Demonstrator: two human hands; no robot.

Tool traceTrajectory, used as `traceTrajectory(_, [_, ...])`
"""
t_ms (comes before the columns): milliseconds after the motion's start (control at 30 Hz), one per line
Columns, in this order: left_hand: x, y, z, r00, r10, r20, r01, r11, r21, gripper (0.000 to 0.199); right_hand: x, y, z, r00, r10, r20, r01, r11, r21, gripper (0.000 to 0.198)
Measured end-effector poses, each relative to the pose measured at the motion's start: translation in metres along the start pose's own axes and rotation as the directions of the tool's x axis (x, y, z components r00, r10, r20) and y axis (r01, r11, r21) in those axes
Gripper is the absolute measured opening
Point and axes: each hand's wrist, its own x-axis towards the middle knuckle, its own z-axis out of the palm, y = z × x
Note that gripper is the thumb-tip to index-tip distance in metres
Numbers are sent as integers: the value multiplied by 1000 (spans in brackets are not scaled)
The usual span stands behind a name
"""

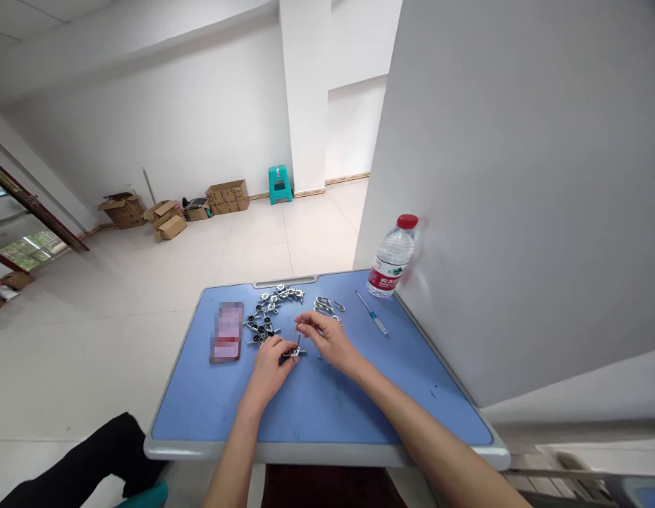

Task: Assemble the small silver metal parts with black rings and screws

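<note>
Blue tabletop (327, 416): one bottle (393, 255), one phone (228, 333); left grip (270, 363) clamps one fitting (296, 354), right grip (330, 340) one thin tool (299, 340).

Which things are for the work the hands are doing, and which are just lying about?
Probably for the job:
metal piece at the left hand
thin rod in the right hand
other metal parts
maybe the blue-handled tool

Probably not:
phone
bottle
stool
boxes

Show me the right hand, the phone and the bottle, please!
Right hand (331, 340): head view, back of the hand.
Phone (228, 330): head view, on its screen.
Bottle (394, 250): head view, clear side above the label.
</note>
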Motion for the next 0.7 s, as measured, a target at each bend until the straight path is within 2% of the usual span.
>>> traceTrajectory(200, [0, 2, -1, 1000, -4, 5, 4, 1000, -2, 16, 0, -1, 0, 999, -23, 33, 26, 994, -105, 17])
traceTrajectory(467, [0, 1, 0, 1000, -4, 1, 4, 1000, 9, 16, 0, -1, 3, 999, -48, 5, 48, 995, -82, 17])
traceTrajectory(700, [0, -2, 2, 1000, 14, -5, -14, 1000, 10, 17, 1, 4, 5, 998, 16, -57, -18, 999, -44, 14])
